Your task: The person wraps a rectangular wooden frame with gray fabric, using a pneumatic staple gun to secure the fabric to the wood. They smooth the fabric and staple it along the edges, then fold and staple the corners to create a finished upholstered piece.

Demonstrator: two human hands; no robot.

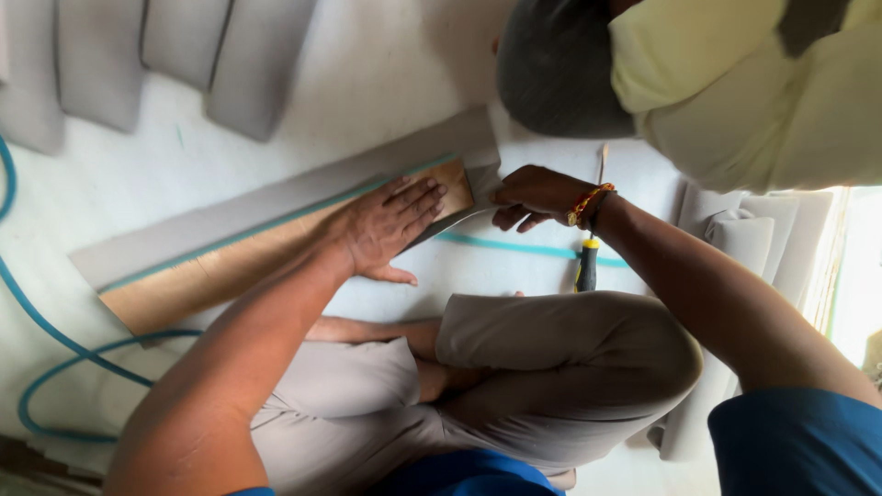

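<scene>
One long wooden board lies slantwise on the white floor, with one grey fabric strip folded along its far edge. Four grey cushions sit far left, one blue hose loops near left, and one screwdriver lies to the right. The left hand presses flat on the board, fingers spread. The right hand pinches the fabric at the board's right end, fingers curled.

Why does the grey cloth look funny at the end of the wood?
The grey fabric is only partly wrapped over the wooden board. At its end the right hand pinches a loose flap, while the left hand presses flat.
</scene>
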